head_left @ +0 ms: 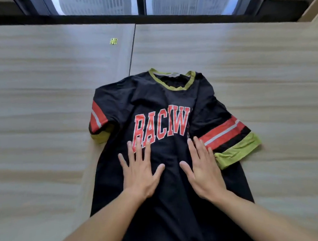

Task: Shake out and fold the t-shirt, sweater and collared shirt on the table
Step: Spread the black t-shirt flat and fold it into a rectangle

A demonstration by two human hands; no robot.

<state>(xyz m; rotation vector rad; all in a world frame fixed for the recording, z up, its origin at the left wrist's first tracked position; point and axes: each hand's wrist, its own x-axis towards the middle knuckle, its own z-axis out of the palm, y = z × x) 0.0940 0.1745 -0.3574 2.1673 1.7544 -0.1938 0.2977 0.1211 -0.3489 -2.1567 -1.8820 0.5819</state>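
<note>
We see the black t-shirt (164,105) spread front-up on the pale wood-grain tabletop (43,108), collar away from us. Left hand (139,172) and right hand (203,170) lie flat on its chest, fingers straight and splayed, gripping nothing.

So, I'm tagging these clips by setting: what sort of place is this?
Probably an office or study room: two pale wood-grain tables butted together beneath a large window, one t-shirt spread on them.
</note>
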